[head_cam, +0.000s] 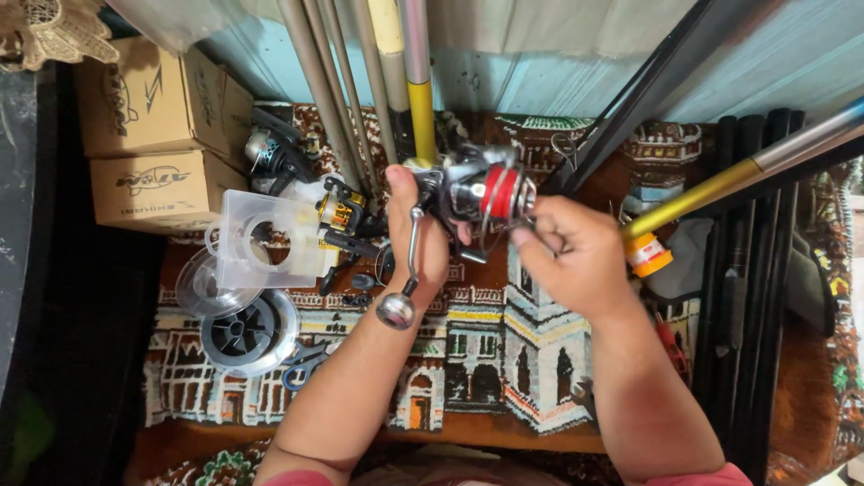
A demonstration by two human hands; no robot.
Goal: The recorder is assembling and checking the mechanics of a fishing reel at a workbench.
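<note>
Forearms rise from the lower edge over a patterned rug [468, 360]. Left hand [423, 238] is wrapped around a fishing reel [477, 198], its crank handle [402, 288] hanging down. Right hand [567, 252] pinches at the red spool [501, 191]. Line spools [247, 328] and cardboard boxes [153, 135] lie left.

Tackle repair spot: rods [360, 90], reels [270, 153], boxes [148, 135]
</note>
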